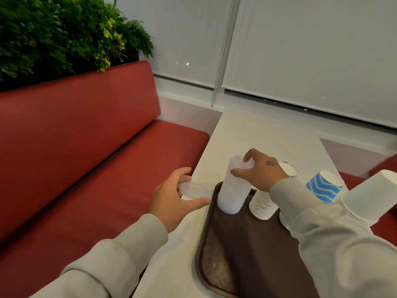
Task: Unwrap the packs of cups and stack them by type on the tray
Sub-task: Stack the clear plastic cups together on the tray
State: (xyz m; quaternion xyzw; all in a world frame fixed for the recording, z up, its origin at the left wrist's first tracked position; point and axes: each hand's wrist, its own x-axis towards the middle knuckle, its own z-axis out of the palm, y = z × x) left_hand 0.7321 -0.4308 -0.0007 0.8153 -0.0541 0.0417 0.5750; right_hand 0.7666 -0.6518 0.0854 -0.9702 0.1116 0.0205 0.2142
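Note:
A tall stack of translucent plastic cups (233,188) stands upside down at the far left corner of the brown tray (232,259). My right hand (260,171) grips the top of that stack from above. My left hand (174,194) holds a single translucent cup (192,190) on its side, just left of the tray over the table edge. A short stack of white paper cups (263,205) stands beside the plastic stack, partly behind my right forearm. A blue-and-white zigzag cup stack (323,186) and a plain white cup stack (371,196) lie further right.
The tray sits on a pale narrow table (257,134) that runs toward a window with lowered blinds. A red bench (86,147) runs along the left side, with green plants (53,33) behind its backrest. Another white cup stack (284,220) shows under my right sleeve.

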